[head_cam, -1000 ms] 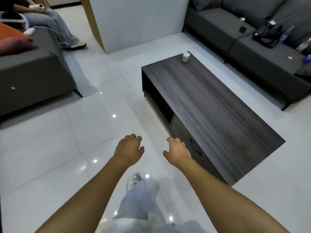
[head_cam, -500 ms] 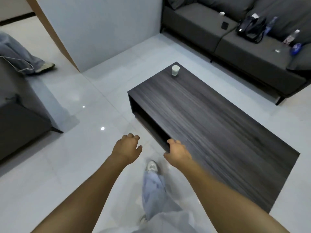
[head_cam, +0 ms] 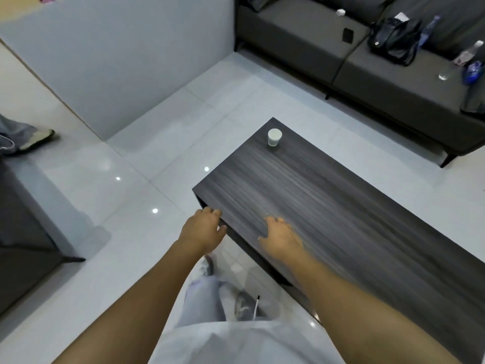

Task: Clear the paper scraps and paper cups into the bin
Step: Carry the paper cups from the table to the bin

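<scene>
Reaching along the dark wood surface (head_cam: 341,219) toward the one paper cup (head_cam: 274,137) at its far corner.

I hold both hands empty and slack: my left hand (head_cam: 203,232) hangs at the near edge with fingers loosely curled around nothing, my right hand (head_cam: 282,236) is spread above the wood, and I judge this is so either can take the cup, which stands upright and well apart from them. I count one cup, two hands, zero paper scraps and no bin in view (the sofa (head_cam: 393,82) beyond carries a bag and bottles, not mine to clear).
</scene>
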